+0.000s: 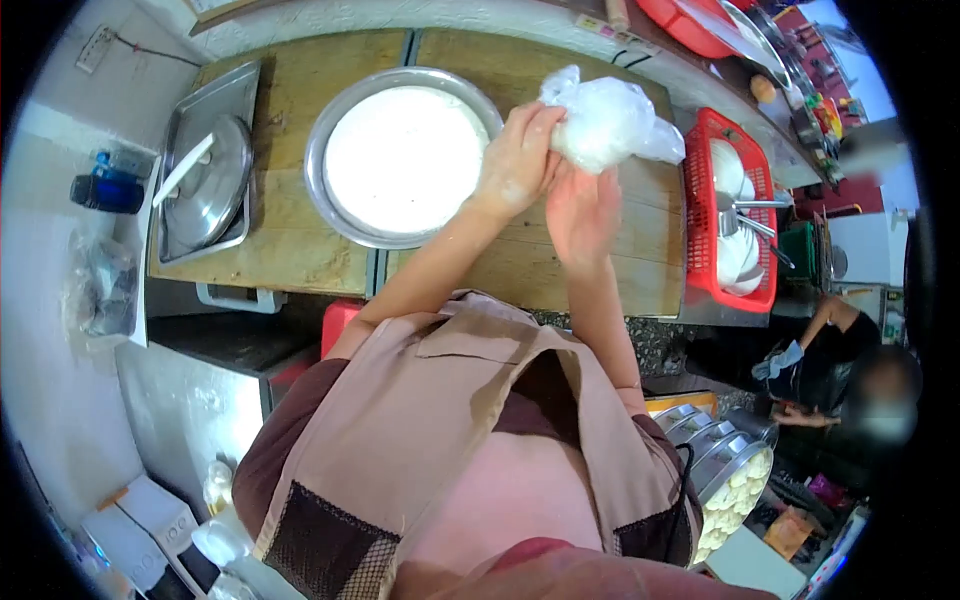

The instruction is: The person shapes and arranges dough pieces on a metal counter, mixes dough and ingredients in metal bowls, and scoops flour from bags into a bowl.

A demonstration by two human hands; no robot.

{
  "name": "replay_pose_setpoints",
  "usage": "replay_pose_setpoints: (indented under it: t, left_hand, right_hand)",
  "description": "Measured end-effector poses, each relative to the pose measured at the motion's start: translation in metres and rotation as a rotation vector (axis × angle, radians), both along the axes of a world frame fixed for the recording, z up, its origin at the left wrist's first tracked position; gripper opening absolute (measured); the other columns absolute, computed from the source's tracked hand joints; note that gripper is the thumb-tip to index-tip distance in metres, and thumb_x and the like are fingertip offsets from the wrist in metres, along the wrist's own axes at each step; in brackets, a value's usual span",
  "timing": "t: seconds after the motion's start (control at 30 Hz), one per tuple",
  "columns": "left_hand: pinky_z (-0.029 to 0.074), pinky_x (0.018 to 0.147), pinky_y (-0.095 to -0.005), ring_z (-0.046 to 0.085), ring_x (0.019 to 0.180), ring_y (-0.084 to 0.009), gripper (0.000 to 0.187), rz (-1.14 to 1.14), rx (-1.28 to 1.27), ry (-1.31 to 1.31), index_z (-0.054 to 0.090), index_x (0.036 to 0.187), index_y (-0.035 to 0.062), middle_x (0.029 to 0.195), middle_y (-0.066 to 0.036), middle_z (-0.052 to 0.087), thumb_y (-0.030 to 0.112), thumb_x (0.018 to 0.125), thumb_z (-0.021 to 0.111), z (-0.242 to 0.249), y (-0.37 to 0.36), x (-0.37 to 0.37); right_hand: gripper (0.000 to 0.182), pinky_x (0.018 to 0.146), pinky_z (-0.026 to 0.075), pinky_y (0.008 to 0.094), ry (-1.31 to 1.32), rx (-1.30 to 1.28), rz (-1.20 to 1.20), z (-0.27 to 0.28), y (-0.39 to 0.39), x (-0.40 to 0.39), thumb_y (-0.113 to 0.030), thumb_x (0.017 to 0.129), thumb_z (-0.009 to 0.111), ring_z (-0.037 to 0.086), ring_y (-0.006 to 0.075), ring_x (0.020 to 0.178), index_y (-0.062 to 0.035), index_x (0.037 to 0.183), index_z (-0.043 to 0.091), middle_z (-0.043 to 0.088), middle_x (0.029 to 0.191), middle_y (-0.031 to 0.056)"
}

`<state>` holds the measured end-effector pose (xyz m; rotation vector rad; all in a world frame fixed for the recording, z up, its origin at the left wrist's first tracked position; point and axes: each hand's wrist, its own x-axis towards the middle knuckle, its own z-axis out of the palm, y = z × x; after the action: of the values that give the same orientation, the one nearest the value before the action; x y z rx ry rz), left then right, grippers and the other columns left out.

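Observation:
My left hand [517, 160] is closed on the left edge of a clear plastic bag [610, 125] with white contents. The bag is crumpled and held above the right part of the wooden table. Just below it, my right hand [582, 212] reaches up against the bag's underside, close beside the left fingers. Its outline is blurred and its fingertips are partly hidden by the bag, so I cannot tell how they are bent. Left of both hands stands a large round metal basin [316, 170] with a smooth white mass [405, 158] in it.
A metal tray [180, 130] with a pot lid [225, 180] lies at the table's left. At the right edge, a red basket [705, 265] holds white bowls and metal utensils. Steamers with pale buns [735, 495] stand lower right; another person [830, 350] is beyond.

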<state>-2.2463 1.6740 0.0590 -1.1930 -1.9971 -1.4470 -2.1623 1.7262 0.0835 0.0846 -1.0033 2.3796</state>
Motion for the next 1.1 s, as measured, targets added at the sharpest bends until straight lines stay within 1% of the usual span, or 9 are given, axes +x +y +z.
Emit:
replay_pose_setpoints:
  t: [0.17,0.4,0.5,0.63,0.77,0.8,0.87,1.0,1.1]
  left_hand:
    - [0.044,0.077,-0.0377,0.051,0.089,-0.0329,0.036,-0.208,0.048,0.063,0.052,0.1,0.0026,0.093,-0.015,0.054,-0.005,0.064,0.054,-0.006,-0.016,-0.011]
    - [0.042,0.079,-0.0327,0.05,0.098,-0.0252,0.033,-0.491,-0.11,-0.358,0.057,0.095,0.0096,0.106,-0.01,0.051,-0.005,0.065,0.055,-0.008,-0.039,-0.019]
    - [0.042,0.079,-0.0312,0.051,0.098,-0.0219,0.029,-0.481,-0.18,-0.342,0.058,0.095,0.0101,0.105,-0.008,0.052,0.003,0.068,0.062,-0.015,-0.058,-0.024]
    - [0.043,0.078,-0.0317,0.052,0.094,-0.023,0.021,0.2,-0.055,-0.39,0.061,0.094,0.011,0.098,-0.008,0.056,0.012,0.072,0.064,-0.048,-0.133,-0.104]
    - [0.043,0.074,-0.0359,0.054,0.081,-0.0284,0.032,0.916,-0.508,-0.041,0.063,0.089,0.006,0.09,-0.013,0.058,0.035,0.081,0.053,-0.092,-0.199,-0.186]
    - [0.043,0.074,-0.0359,0.054,0.081,-0.0284,0.032,0.921,-0.509,-0.042,0.063,0.089,0.006,0.09,-0.013,0.058,0.035,0.081,0.053,-0.1,-0.203,-0.194]
    - [0.043,0.065,-0.0364,0.055,0.068,-0.0307,0.039,0.571,-0.353,-0.782,0.06,0.081,0.0008,0.076,-0.018,0.059,0.038,0.083,0.05,-0.114,-0.211,-0.205]
    - [0.041,0.056,-0.036,0.048,0.056,-0.0301,0.036,0.644,-0.347,-0.615,0.055,0.079,-0.0029,0.068,-0.023,0.052,0.03,0.087,0.045,-0.099,-0.202,-0.134]
    - [0.038,0.055,-0.0341,0.041,0.055,-0.0195,0.033,0.654,-0.186,-0.761,0.05,0.078,-0.005,0.061,-0.019,0.045,0.025,0.088,0.043,-0.102,-0.195,-0.069]
  right_hand:
    - [0.041,0.085,0.035,0.0274,-0.208,0.015,0.005,-0.035,0.023,0.018,-0.026,0.087,0.047,0.045,0.0144,0.103,-0.0042,0.122,0.039,0.047,0.119,0.0045]
    - [0.028,0.059,0.037,0.0201,-0.49,0.102,0.213,-0.055,0.028,0.026,-0.003,0.074,0.058,0.05,0.0064,0.069,-0.003,0.102,0.053,0.056,0.089,0.0007]
    - [0.019,0.045,0.033,0.0198,-0.891,0.342,0.174,-0.05,0.054,0.025,0.003,0.061,0.06,0.044,0.0055,0.051,-0.0088,0.072,0.051,0.049,0.063,-0.0041]
    - [0.018,0.058,0.042,0.0249,-0.943,0.966,-0.451,-0.113,0.157,0.007,-0.004,0.066,0.057,0.05,0.0129,0.063,-0.0026,0.084,0.055,0.056,0.075,0.0047]
    - [0.031,0.069,0.045,0.0346,-1.219,1.534,-0.12,-0.156,0.215,0.006,-0.009,0.067,0.059,0.058,0.0247,0.081,-0.0074,0.098,0.058,0.06,0.087,0.0113]
    - [0.031,0.069,0.045,0.0346,-1.215,1.537,-0.115,-0.143,0.201,-0.001,-0.009,0.067,0.059,0.058,0.0247,0.081,-0.0074,0.098,0.058,0.06,0.087,0.0113]
    - [0.03,0.074,0.045,0.0359,-1.195,1.809,-0.495,-0.111,0.157,-0.018,-0.011,0.069,0.061,0.057,0.0268,0.087,-0.0083,0.099,0.059,0.06,0.095,0.0117]
    - [0.032,0.08,0.043,0.0369,-0.439,1.833,-0.676,-0.05,0.049,-0.069,-0.021,0.077,0.057,0.054,0.0282,0.095,-0.006,0.105,0.057,0.057,0.105,0.0138]
    - [0.04,0.083,0.042,0.0387,-0.717,1.842,-0.713,-0.077,0.052,-0.081,-0.026,0.079,0.056,0.052,0.032,0.098,-0.003,0.112,0.051,0.053,0.11,0.0181]
